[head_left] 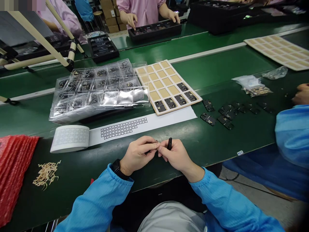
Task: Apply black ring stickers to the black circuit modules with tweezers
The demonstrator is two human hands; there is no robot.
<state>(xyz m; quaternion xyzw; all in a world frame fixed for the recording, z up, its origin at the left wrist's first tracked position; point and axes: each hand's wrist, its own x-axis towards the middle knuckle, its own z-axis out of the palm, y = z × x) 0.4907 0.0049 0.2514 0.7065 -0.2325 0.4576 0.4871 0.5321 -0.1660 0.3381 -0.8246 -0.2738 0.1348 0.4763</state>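
Blue-sleeved left hand [138, 154] and right hand [178, 154] met fingertip to fingertip over the green table [205, 145], pinching a tiny part [157, 141], too small to name, seemingly for steadiness | right hand gripped a black stick [170, 143] | sticker roll [70, 138] lay unwound just beyond, likely for reach

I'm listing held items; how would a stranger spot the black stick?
Over the green table's near side, find the wearer's right hand. The black stick pokes up from it. Unlike the flat black boards lying farther right, it is slim and held.
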